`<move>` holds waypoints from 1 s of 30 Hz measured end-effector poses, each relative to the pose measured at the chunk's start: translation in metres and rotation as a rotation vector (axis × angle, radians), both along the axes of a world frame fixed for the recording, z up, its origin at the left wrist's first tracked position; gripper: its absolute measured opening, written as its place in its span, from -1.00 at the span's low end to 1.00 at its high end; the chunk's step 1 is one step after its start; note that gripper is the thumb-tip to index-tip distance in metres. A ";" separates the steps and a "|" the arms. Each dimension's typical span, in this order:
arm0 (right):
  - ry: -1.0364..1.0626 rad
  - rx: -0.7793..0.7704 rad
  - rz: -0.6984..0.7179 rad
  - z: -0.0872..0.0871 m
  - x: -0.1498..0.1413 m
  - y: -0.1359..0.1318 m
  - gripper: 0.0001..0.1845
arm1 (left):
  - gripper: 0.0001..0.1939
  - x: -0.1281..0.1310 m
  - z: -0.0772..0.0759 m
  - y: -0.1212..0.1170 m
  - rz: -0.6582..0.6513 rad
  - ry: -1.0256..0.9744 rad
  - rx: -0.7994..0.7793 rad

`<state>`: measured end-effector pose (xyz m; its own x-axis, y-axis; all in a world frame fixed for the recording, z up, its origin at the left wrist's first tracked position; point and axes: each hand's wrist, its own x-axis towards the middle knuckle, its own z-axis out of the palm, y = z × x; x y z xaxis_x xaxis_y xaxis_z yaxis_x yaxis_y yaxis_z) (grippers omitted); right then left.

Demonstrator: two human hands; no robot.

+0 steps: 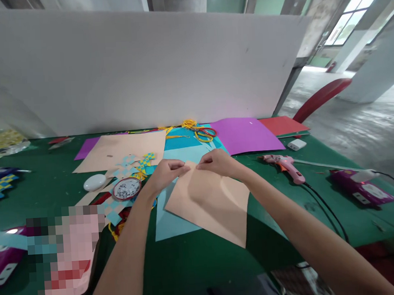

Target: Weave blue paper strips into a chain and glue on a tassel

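Note:
My left hand point(167, 172) and my right hand point(218, 162) both pinch the far edge of a peach paper sheet point(210, 204), fingertips almost touching at the fold near its top corner. The sheet lies over a light blue paper sheet point(168, 222) on the green table point(197, 263). Both forearms reach in from the bottom of the view.
A pink glue gun point(286, 164) with a black cord lies to the right. Scissors point(204, 133), purple paper point(244, 134), red paper point(282, 125), a larger peach sheet point(123, 150), woven paper pieces point(134, 164), a round tin of googly eyes point(127, 188) and a white oval object point(94, 182) surround the sheet. A white board point(138, 66) stands behind.

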<state>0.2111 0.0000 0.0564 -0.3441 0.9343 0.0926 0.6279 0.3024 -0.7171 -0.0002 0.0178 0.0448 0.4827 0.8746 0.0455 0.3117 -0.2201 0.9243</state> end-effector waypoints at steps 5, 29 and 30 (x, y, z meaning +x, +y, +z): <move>0.031 -0.017 0.022 -0.004 0.002 0.002 -0.74 | -0.62 0.000 0.001 0.000 0.009 0.015 0.044; 0.496 0.150 -0.465 -0.038 0.014 0.004 -0.65 | -0.64 -0.019 -0.018 0.021 0.285 -0.159 -0.120; 0.510 0.142 -0.471 -0.040 0.013 0.004 -0.65 | -0.64 -0.019 -0.018 0.021 0.310 -0.170 -0.113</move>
<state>0.2246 0.0036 0.0168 0.2128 0.9400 0.2668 0.3115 0.1936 -0.9303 -0.0188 0.0392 0.0266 0.1882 0.9821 -0.0025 0.1873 -0.0334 0.9817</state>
